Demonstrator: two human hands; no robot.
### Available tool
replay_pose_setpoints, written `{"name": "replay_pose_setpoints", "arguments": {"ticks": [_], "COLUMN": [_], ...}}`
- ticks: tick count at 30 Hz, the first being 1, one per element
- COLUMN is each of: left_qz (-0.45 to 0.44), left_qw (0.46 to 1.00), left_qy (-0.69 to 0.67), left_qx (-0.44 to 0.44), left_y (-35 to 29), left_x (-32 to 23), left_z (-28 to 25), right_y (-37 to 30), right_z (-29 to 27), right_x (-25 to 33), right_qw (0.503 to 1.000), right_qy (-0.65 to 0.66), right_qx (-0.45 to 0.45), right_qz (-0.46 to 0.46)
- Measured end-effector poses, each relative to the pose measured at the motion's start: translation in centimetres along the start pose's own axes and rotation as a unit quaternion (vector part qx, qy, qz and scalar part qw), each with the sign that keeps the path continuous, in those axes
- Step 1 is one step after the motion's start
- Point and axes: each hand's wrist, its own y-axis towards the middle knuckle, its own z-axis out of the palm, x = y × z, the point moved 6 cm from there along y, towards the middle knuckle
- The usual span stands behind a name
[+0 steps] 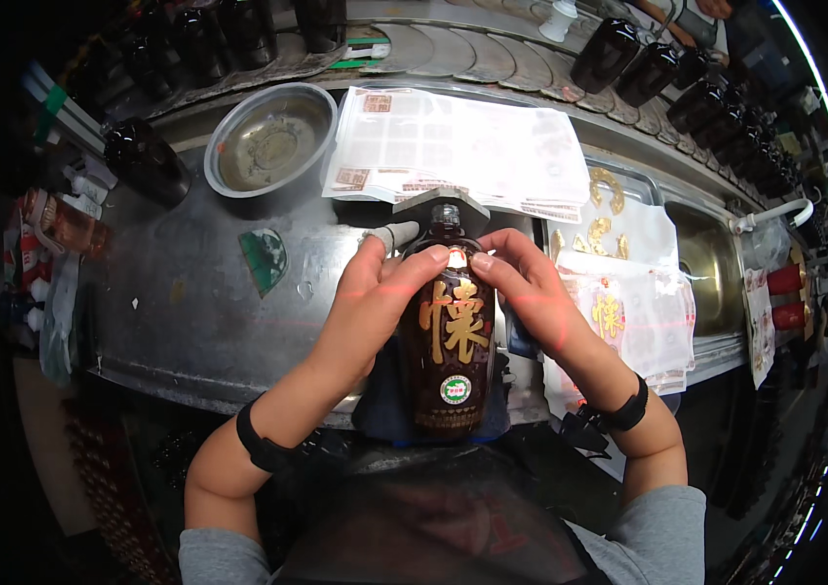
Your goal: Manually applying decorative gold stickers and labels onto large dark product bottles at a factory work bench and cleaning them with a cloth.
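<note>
A dark brown glass bottle lies tilted before me, its neck pointing away. A large gold character decal and a round green-and-white label are on its front. My left hand is closed around the shoulder on one side; a pale cover wraps one of its fingertips. From the other side my right hand grips the same shoulder. Both thumbs press at a small red-and-white emblem below the neck. The neck rests at a grey angled support. A dark cloth pad lies under the bottle; my fingers' undersides are hidden.
A metal basin and stacked decal sheets stand beyond my hands. More sheets with gold pieces lie at right, beside a sink. A green scraper-like piece is left. Dark bottles line the slatted conveyor.
</note>
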Motion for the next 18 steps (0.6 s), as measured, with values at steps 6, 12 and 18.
{"name": "replay_pose_setpoints", "arguments": {"ticks": [6, 12, 18], "left_qz": [0.001, -0.014, 0.029], "left_qw": [0.999, 0.999, 0.999], "left_qy": [0.033, -0.039, 0.002], "left_qx": [-0.013, 0.007, 0.033], "left_y": [0.7, 0.8, -0.1], "left_x": [1.0, 1.6, 1.3], "left_z": [-0.8, -1.3, -0.4], "right_y": [-0.1, -0.1, -0.9], "right_z": [0.4, 0.2, 0.4], "right_x": [0.3, 0.1, 0.7], "right_qw": [1.000, 1.000, 1.000], "right_qy": [0.013, 0.007, -0.010], "right_qx": [0.000, 0.001, 0.000], "right_qz": [-0.002, -0.006, 0.008]}}
